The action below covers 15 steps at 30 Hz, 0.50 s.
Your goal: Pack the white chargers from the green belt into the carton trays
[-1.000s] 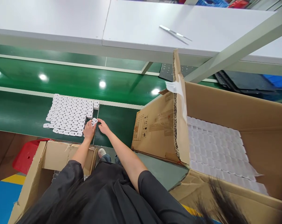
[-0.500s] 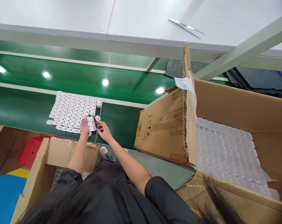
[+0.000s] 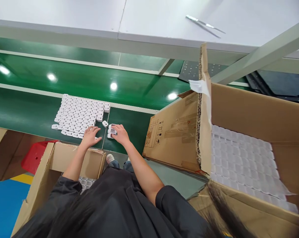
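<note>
A dense block of small white plug adapters [image 3: 81, 114] lies on the green conveyor surface [image 3: 27, 109]. My left hand [image 3: 90, 136] rests at the block's near right corner with its fingers spread, holding nothing. My right hand [image 3: 121, 133] lies just to the right, fingers curled over a short stack of white adapters [image 3: 111, 131] on the green surface. One loose adapter [image 3: 105, 123] sits between the two hands.
A large open cardboard box [image 3: 238, 112] at right holds white moulded trays [image 3: 241, 162]. A smaller open cardboard box [image 3: 52, 162] with a tray sits below my left arm. A red stool [image 3: 32, 158] stands at left. Tweezers [image 3: 205, 24] lie on the white shelf above.
The stack of adapters went from my left hand to my right, which now presses it on the green surface to the right. My left hand has opened and dropped to the block's corner.
</note>
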{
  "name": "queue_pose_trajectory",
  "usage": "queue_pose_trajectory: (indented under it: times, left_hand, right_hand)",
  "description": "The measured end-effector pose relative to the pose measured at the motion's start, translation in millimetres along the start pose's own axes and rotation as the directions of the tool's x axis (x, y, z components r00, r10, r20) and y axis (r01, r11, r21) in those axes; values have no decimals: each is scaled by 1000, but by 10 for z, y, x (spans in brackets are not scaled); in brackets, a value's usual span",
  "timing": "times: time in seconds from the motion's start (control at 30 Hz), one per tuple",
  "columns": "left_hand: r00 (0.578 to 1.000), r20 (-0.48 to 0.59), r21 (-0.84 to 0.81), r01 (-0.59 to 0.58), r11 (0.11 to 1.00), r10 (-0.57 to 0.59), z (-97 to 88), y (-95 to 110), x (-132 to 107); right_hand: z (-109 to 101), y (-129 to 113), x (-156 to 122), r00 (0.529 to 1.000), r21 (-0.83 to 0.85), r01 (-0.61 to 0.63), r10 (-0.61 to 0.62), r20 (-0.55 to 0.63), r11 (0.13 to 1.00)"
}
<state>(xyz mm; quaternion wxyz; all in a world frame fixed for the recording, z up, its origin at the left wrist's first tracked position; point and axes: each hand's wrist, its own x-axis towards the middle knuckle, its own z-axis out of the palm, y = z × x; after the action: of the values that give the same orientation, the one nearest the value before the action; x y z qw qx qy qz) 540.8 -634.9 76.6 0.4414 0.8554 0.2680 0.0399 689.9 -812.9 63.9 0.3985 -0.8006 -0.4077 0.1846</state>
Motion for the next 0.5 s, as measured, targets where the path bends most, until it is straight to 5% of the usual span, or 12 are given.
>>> queue_pose_trajectory:
  times: [0.1,0.23,0.37,0.5]
  left_hand:
    - [996,81,59,-40,997,35,-5,-36,-65]
    - [998,62,-28,-20,999,22,-15,4,-60]
    - [999,-9,-324,39,945,-44,-144,131,-91]
    - [988,-103,-653,19,757,-113,-209,269,-241]
  right_hand:
    - [51,134,-90,998,9,-64,64,16,998]
    - [80,159,-135,993,87,-117,116,14,989]
    - [-83,90,-65,994,233,-111,109,23,966]
    - [-273,-105,39,994,368,-93,105,-13,925]
